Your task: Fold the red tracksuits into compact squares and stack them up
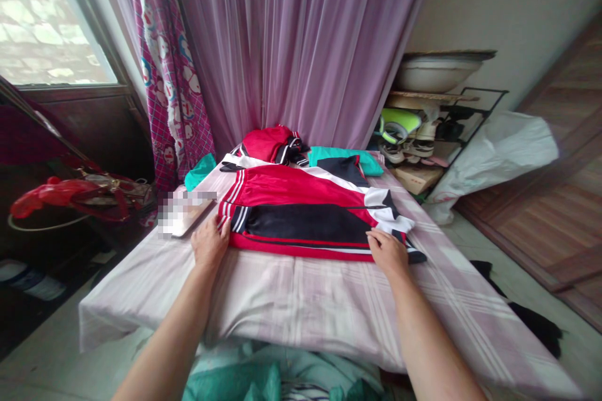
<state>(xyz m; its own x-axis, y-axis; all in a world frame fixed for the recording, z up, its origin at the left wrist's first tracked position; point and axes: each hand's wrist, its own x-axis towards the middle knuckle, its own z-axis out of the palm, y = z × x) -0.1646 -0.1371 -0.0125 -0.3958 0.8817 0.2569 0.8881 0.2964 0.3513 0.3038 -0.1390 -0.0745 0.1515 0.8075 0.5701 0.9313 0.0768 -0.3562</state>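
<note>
A red, black and white track jacket [286,185] lies flat across the table, its striped ribbed hem to the left and white parts to the right. One black sleeve [305,222] is laid lengthwise over the body, with its striped cuff at the left end. My left hand [210,242] is closed on the striped edge at the near left corner. At the right end, my right hand [387,250] pinches the cloth near the shoulder. Both sets of fingertips are partly hidden. Behind the jacket sits a bunched red garment [268,143] with black and white trim.
A pale checked cloth covers the table [301,301]. A phone-like object [192,219], partly blurred out, lies left of the jacket. Teal cloth [345,160] lies at the back. Purple curtains [301,44] hang behind; a shoe rack [423,131] and white bag [498,150] stand right.
</note>
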